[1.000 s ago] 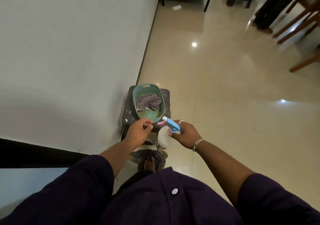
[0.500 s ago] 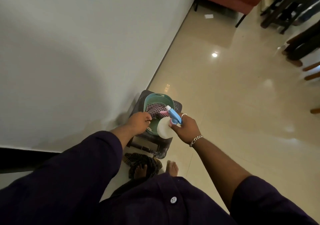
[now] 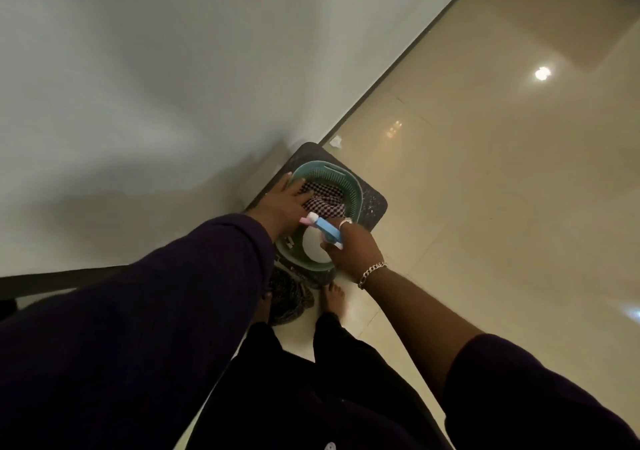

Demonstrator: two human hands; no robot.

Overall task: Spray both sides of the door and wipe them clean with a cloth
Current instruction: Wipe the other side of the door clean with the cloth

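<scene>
Two hands over basket: right hand grips spray bottle; left hand open on cloth.

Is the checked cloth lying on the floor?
No, the cloth lies inside the green basket on the stool.

One green basket, one checked cloth, one spray bottle. One dark stool beneath. Two hands, one bracelet

Dim, warm room light leaves the dark sleeves nearly black, a ceiling lamp glares as a white spot on the glossy floor beyond the stool, soft shadows cross the wall, edges bend, slight blur.
</scene>
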